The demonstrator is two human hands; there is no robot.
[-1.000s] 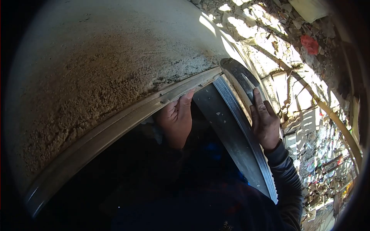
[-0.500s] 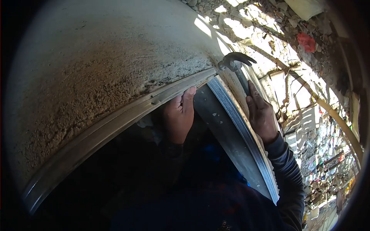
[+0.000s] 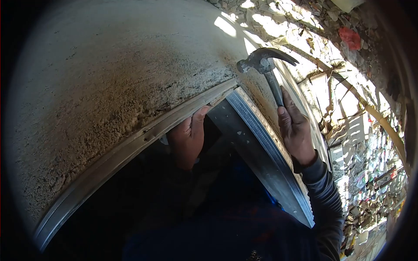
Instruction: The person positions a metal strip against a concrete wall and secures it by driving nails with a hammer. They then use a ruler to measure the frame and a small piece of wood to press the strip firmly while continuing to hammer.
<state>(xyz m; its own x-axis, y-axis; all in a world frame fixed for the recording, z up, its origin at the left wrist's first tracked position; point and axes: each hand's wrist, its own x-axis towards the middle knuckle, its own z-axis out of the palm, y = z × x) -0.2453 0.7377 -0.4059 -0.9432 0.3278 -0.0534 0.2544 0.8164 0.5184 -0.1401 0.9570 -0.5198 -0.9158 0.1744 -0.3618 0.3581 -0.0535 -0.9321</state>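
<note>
My right hand (image 3: pixel 298 132) grips a claw hammer (image 3: pixel 272 80) by its handle, the head pointing up and the claw curving to the right. The hammer head hangs beside the corner of a metal frame. My left hand (image 3: pixel 188 137) pinches the lower edge of a long metal frame strip (image 3: pixel 167 119), thumb upward, close to that corner. The strip runs along a rough plaster wall (image 3: pixel 104 82). A second ribbed metal strip (image 3: pixel 265 143) slopes down to the right from the corner, with a dark flat panel (image 3: pixel 248 152) beside it.
Rubble and litter cover the sunlit ground at right, with a red scrap (image 3: pixel 349 38) near the top. A long pole (image 3: pixel 374 115) crosses there. Deep shadow hides the lower middle.
The hammer has lifted slightly, and its head shows more fully beside the corner. The view has shifted a little, and my left hand appears farther left, still on the strip.
</note>
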